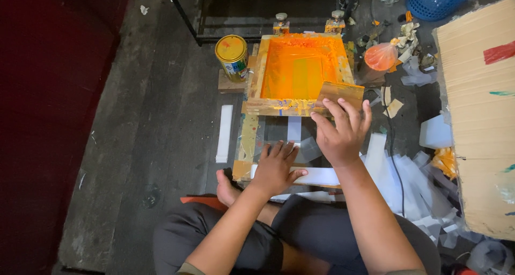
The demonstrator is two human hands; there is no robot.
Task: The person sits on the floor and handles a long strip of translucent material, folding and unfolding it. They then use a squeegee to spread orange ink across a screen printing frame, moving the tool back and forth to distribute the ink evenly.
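Observation:
A wooden screen-printing frame (256,71) with orange ink on its mesh is tilted up on hinges at the far side. My right hand (340,131) grips the frame's near right corner, next to a wooden squeegee (340,93) resting in the frame. My left hand (277,166) lies flat, fingers spread, on a white strip (321,176) on the board (249,135) under the frame. I sit cross-legged on the floor, knees at the bottom of the view.
A gold paint can (232,56) stands left of the frame. An orange-filled plastic bag (380,56) and paper scraps lie to the right. White sheets (405,178) pile at my right knee. A corrugated cardboard slab (480,108) fills the right edge; a blue basket (437,0) sits behind.

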